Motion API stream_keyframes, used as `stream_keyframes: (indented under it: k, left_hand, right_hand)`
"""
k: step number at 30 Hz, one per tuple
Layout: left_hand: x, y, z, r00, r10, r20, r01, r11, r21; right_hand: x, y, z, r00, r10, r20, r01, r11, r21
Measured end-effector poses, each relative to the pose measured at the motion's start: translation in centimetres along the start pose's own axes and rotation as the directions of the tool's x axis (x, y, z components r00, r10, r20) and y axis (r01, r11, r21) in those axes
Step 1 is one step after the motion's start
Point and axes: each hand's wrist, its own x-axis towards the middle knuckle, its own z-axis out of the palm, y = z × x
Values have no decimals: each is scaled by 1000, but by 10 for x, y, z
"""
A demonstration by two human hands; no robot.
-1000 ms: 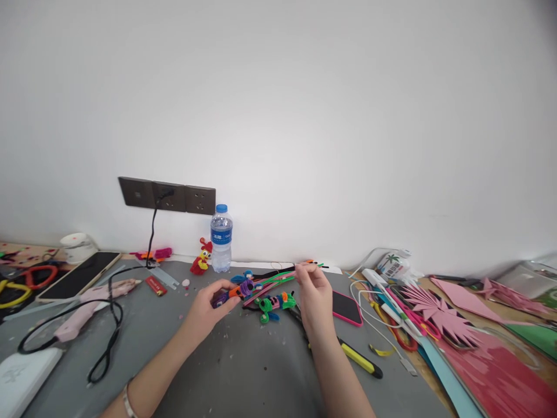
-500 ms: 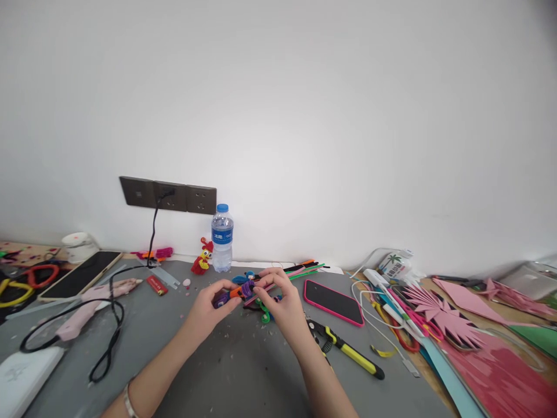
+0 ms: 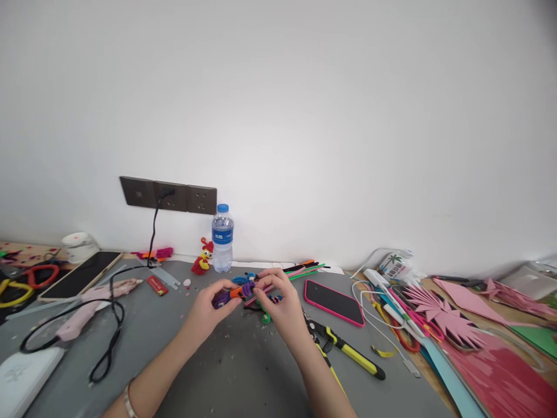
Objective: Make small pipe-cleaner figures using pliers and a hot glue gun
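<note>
Between my two hands is a small purple and orange pipe-cleaner figure (image 3: 237,292), lying roughly sideways above the grey mat. My left hand (image 3: 213,305) has its thumb and fingers closed around the figure's left end. At its right end, the fingertips of my right hand (image 3: 281,296) pinch the purple part. Behind and below my hands are a blue pipe-cleaner piece (image 3: 243,279) and a green curled piece (image 3: 265,318), both partly hidden. Loose pipe cleaners (image 3: 307,269) stick out beyond my right hand.
A water bottle (image 3: 223,241) and red figure (image 3: 202,258) stand by the wall. Left lie a pink glue gun (image 3: 80,316) with a black cord and a phone (image 3: 80,276). Right are a pink-edged phone (image 3: 334,302), yellow-black pliers (image 3: 352,352), white cables and pink paper (image 3: 470,168).
My right hand has shifted very slightly around the purple end, and a little more of the pliers shows beside my right forearm. Both hands keep their hold on the figure.
</note>
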Motion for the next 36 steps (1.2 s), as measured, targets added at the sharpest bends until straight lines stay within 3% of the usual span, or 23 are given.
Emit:
stream_keyframes:
  k: [36]
  left_hand:
    - [0,10,1,996,45,-75,-42,998,43]
  right_hand:
    - [0,-2,-3,999,-28,16,29,996,-83]
